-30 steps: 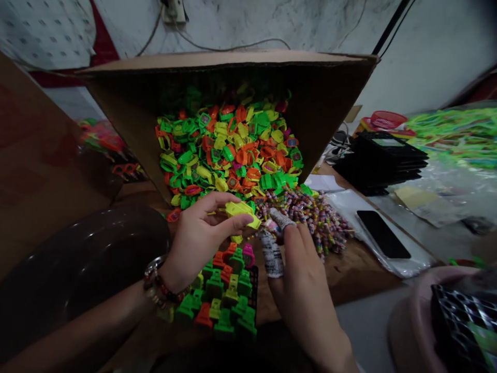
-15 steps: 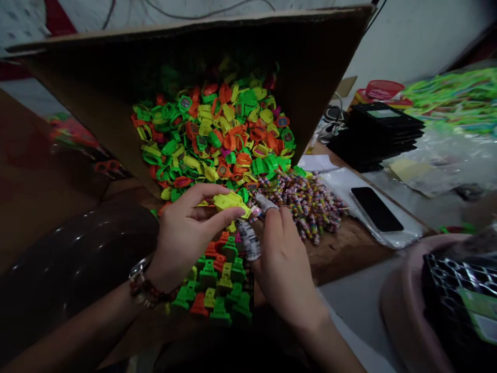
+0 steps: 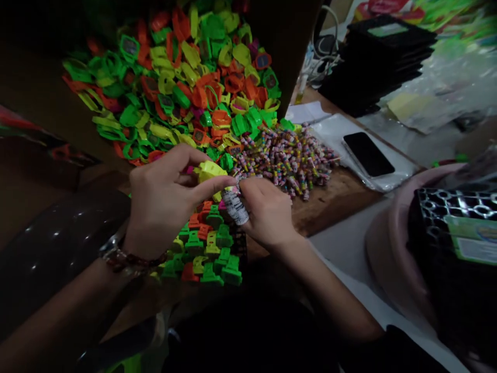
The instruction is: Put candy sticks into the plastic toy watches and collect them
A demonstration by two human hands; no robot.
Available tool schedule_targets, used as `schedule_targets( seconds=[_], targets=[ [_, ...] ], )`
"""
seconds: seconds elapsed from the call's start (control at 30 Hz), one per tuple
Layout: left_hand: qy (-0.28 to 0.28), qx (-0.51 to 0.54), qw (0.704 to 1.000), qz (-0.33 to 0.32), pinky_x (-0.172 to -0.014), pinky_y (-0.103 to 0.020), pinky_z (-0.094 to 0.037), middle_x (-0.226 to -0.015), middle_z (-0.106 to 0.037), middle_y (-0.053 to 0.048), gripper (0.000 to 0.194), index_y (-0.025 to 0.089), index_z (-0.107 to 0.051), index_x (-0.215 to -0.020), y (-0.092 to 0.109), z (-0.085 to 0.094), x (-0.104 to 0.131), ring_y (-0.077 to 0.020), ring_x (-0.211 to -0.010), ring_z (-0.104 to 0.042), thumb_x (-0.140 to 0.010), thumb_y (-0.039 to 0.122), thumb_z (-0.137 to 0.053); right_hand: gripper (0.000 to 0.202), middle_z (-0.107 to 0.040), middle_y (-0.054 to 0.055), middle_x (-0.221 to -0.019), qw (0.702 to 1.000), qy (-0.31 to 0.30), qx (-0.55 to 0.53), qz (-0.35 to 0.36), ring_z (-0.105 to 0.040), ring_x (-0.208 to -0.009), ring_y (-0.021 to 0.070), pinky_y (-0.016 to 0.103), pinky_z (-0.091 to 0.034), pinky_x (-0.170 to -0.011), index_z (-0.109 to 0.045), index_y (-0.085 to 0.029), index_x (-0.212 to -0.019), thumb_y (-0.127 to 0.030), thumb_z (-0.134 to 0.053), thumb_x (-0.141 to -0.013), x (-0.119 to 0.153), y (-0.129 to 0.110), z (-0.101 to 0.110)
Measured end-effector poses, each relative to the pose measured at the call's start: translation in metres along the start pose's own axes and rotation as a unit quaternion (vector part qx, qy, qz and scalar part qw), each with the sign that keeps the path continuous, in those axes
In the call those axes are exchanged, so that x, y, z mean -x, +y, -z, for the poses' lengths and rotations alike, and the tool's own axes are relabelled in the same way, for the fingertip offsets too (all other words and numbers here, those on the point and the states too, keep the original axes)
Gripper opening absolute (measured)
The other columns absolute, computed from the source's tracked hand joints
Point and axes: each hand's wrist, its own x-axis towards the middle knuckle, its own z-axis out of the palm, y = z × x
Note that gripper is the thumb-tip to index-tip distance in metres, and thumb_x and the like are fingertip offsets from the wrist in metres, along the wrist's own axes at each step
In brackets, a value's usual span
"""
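A yellow plastic toy watch (image 3: 212, 170) is pinched between the thumb and fingers of my left hand (image 3: 163, 191). My right hand (image 3: 269, 210), with wrapped thumb and fingertip, meets it at the watch's right end; its fingers are closed on a small wrapped candy, mostly hidden. Beyond both hands lies a heap of green, orange and yellow toy watches (image 3: 190, 88) in a cardboard box. Small striped candies (image 3: 291, 160) are piled to the right. Below my hands, rows of coloured pieces (image 3: 209, 243) stand upright in a dark tray.
A black phone (image 3: 368, 154) lies on clear plastic bags at the right. Behind it rises a stack of black trays (image 3: 382, 57). A pink tub (image 3: 388, 248) holding a black tray (image 3: 458, 223) stands at the lower right. Dark shiny plastic (image 3: 54, 259) lies at the left.
The view has tilted down and shifted, so the heap looks closer. My right hand has come in against the yellow watch, its fingertips now meeting my left thumb.
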Motion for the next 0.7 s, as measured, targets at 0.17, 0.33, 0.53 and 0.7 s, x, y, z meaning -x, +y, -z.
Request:
schedule_targets(
  seconds=[0.17,0.33,0.53,0.7],
  targets=[
    [-0.037,-0.208,0.969,-0.126,-0.053,-0.025,-0.039,-0.057,-0.058,0.003,0.04,0.018,-0.061,-0.072,0.016,-0.013,0.003,-0.0117,-0.055,-0.057,-0.077,0.058,-0.062,0.02,-0.056,0.011,-0.087,0.994,-0.068,0.033,-0.079,-0.048,-0.082,0.0226,0.034,-0.041,-0.071,-0.059,-0.015,-0.094,-0.014,-0.039,-0.091,0.025,-0.001,0.02],
    [-0.151,-0.226,0.951,-0.146,-0.067,-0.03,-0.049,-0.086,-0.07,-0.005,0.047,0.016,-0.061,-0.105,0.018,-0.009,0.015,-0.0193,-0.077,-0.066,-0.089,0.057,-0.044,0.014,-0.059,0.007,-0.089,0.95,-0.086,-0.249,-0.165,-0.057,-0.078,0.0166,0.026,-0.048,-0.067,-0.061,-0.016,-0.091,-0.013,-0.05,-0.082,0.077,0.007,-0.005],
    [-0.259,-0.16,0.927,-0.221,-0.106,-0.041,-0.039,-0.117,-0.063,-0.005,0.023,0.019,-0.059,-0.11,-0.013,0.007,0.043,-0.0218,-0.121,-0.051,-0.091,0.021,-0.047,0.008,-0.063,0.002,-0.071,0.884,-0.098,-0.406,-0.208,-0.059,-0.061,0.013,0.021,-0.047,-0.057,-0.061,-0.018,-0.071,-0.013,-0.058,-0.076,0.11,-0.003,-0.039],
    [-0.281,-0.129,0.922,-0.231,-0.111,-0.045,-0.034,-0.128,-0.058,-0.005,0.03,0.021,-0.058,-0.116,-0.034,0.006,0.063,-0.0237,-0.132,-0.04,-0.088,0.015,-0.051,0.015,-0.064,0.004,-0.079,0.896,-0.157,-0.377,-0.172,-0.062,-0.07,0.0148,0.023,-0.048,-0.063,-0.061,-0.017,-0.078,-0.004,-0.055,-0.074,0.106,-0.005,-0.039]
  ],
)
